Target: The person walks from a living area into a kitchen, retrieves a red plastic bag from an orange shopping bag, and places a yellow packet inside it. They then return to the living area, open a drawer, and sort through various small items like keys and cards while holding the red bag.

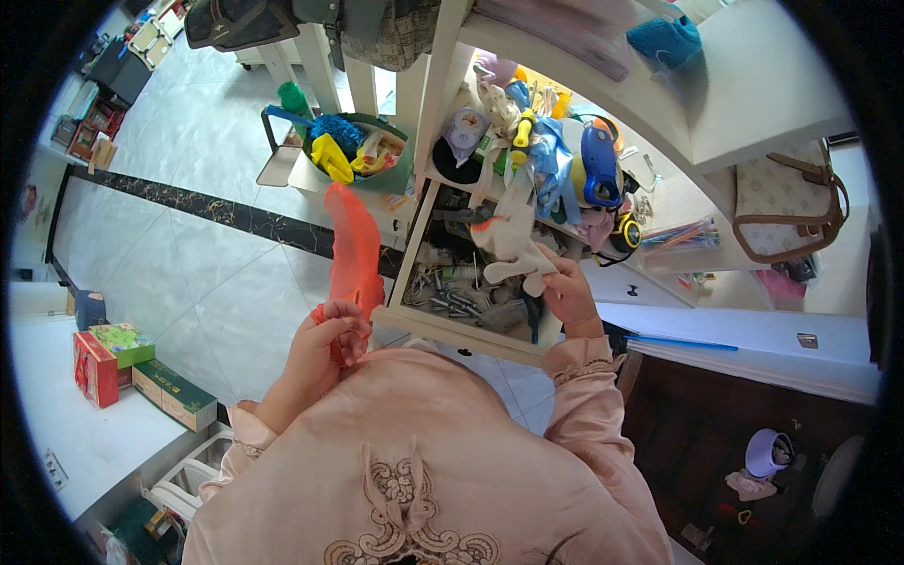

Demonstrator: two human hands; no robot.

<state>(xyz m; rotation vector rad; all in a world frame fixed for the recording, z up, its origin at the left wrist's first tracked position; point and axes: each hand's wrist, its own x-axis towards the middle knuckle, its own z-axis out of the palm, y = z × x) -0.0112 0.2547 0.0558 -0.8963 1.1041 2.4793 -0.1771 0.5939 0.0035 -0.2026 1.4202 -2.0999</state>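
Note:
My left hand (pixel 330 335) grips the lower end of a red translucent plastic bag (pixel 355 244), which stands up long and narrow above the fist. In my right hand (pixel 571 291) is a whitish glove (pixel 510 236), pinched near its fingers and spread over an open drawer (pixel 458 335). Loose metal hardware (pixel 452 300) and small dark items fill the drawer, partly covered by the glove. Behind it, a cluttered shelf carries a yellow-handled tool (pixel 522 133), a light blue cloth-like item (pixel 553 159) and a blue plastic device (pixel 601 166).
A bin (pixel 404 159) with a yellow packet and blue fuzzy duster stands left of the drawer. A yellow-black tape measure (pixel 626 233) sits at the shelf's right. A handbag (pixel 787 201) rests farther right. Gift boxes (pixel 95 367) stand on a white table (pixel 92 452) at left.

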